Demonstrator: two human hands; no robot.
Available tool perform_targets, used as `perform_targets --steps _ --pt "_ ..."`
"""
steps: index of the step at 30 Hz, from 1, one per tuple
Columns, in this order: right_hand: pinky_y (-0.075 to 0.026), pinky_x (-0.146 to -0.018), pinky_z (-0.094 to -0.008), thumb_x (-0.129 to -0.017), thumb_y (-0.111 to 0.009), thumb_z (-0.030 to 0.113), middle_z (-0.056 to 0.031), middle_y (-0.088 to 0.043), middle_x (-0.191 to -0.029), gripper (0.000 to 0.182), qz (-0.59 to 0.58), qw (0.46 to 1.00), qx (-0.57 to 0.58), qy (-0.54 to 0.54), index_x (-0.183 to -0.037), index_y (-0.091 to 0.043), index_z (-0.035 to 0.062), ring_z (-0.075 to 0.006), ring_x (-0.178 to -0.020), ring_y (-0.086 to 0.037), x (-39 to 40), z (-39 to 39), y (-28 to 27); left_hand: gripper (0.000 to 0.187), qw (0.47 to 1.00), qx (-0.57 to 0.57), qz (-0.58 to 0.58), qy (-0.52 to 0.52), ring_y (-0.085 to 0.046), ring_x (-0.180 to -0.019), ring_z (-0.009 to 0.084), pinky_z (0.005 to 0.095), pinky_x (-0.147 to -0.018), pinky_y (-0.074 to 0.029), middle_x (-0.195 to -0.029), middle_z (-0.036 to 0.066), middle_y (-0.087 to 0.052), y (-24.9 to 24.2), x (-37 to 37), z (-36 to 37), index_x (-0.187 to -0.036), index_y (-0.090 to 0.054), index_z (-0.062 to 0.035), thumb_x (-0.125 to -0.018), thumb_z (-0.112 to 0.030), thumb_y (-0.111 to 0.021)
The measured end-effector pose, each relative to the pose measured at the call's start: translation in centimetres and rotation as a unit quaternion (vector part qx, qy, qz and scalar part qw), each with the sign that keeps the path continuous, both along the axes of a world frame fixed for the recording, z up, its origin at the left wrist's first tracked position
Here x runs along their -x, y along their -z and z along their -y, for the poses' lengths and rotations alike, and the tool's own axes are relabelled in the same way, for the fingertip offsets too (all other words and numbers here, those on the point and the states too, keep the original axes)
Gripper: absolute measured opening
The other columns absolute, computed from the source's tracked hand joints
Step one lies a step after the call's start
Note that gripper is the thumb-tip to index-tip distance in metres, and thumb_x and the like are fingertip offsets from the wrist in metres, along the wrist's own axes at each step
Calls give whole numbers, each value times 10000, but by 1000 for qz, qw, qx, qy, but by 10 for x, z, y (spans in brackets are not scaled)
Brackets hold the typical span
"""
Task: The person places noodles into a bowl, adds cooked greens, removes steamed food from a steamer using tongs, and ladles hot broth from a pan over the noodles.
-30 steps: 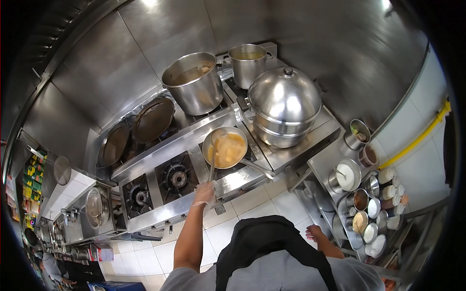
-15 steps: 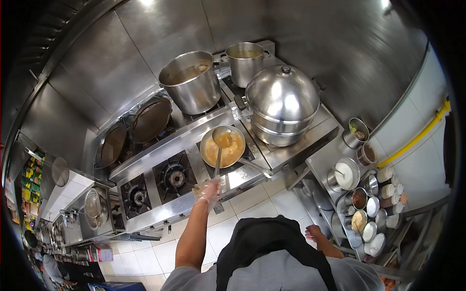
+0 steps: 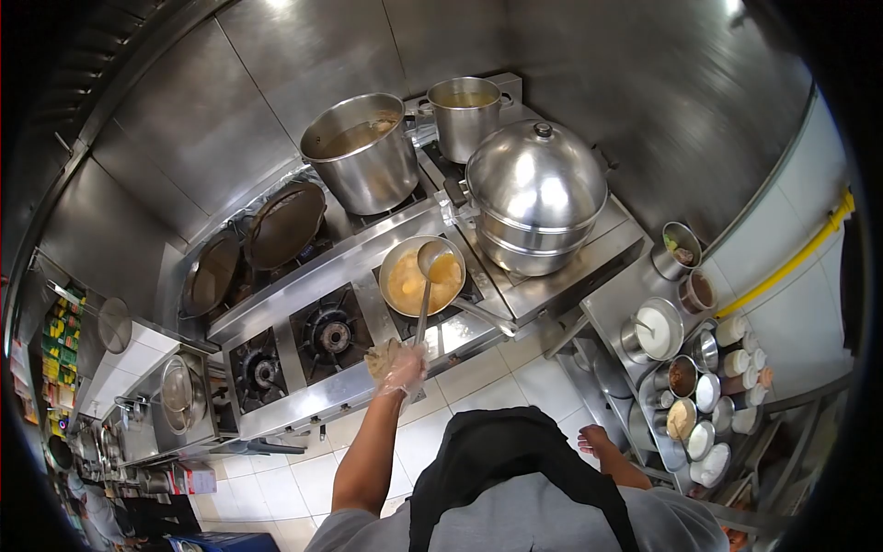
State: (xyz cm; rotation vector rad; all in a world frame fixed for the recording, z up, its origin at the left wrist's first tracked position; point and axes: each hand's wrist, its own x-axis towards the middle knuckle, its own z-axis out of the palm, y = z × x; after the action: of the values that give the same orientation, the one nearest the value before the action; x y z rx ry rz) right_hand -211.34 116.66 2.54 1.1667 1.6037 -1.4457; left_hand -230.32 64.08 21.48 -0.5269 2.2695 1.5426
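My left hand point(image 3: 403, 368), in a clear plastic glove, is closed around the handle of a metal ladle point(image 3: 424, 313). A crumpled beige cloth point(image 3: 384, 357) is bunched at the same hand; how it is held is hard to make out. The ladle's bowl sits in a pan point(image 3: 387, 293) of yellow-brown liquid with paler lumps, on the front right burner. The pan's long handle point(image 3: 487, 317) points toward the stove's front edge, untouched. My right hand point(image 3: 598, 442) hangs beside my body near the side counter, fingers loosely apart and holding nothing.
Behind the pan stand a large stockpot point(image 3: 368, 179), a smaller pot point(image 3: 467, 129) and a domed steamer point(image 3: 533, 202). Two dark woks point(image 3: 285, 225) lean at the back left. Bare burners point(image 3: 331, 336) are left of the pan. Several containers point(image 3: 658, 331) crowd the right counter.
The ladle's bowl has shifted right within the pan, and my left hand has moved slightly right with it. My right hand stays where it was.
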Motion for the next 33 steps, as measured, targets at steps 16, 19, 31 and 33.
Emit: perform_targets --steps 16,19,31,33 --pt "-513 -636 -384 -881 -582 178 -68 -620 -862 142 -1 1000 7 -20 -1012 -575 124 -208 -701 -610 12 4 3 297 976 -184 70 -97 -455 -473 109 282 -431 -390 -634 2 -486 -45 -92 -26 -917 -506 -86 -936 -378 -559" --pt "-512 -638 -382 -878 -584 178 -68 -620 -862 144 -3 999 3 -32 -1010 -570 123 -207 -703 -610 17 4 2 265 946 -282 83 -134 -416 -477 80 253 -419 -352 -646 -18 -468 -52 -98 -18 -955 -497 -111 -939 -364 -570" --pt "-524 -669 -385 -877 -598 189 -52 -624 -892 170 -4 999 -3 -48 -1035 -577 131 -207 -754 -623 34 9 -2 287 996 -78 28 -30 -529 -496 147 314 -450 -426 -660 48 -550 -24 -99 -18 -966 -509 -51 -942 -334 -552" --pt "-518 -646 -385 -867 -604 189 -58 -633 -881 163 -9 999 -5 -43 -1016 -577 130 -211 -743 -620 32 10 0 294 997 -67 18 -38 -538 -501 156 318 -454 -428 -665 60 -561 -29 -101 -24 -965 -509 -38 -943 -329 -548"
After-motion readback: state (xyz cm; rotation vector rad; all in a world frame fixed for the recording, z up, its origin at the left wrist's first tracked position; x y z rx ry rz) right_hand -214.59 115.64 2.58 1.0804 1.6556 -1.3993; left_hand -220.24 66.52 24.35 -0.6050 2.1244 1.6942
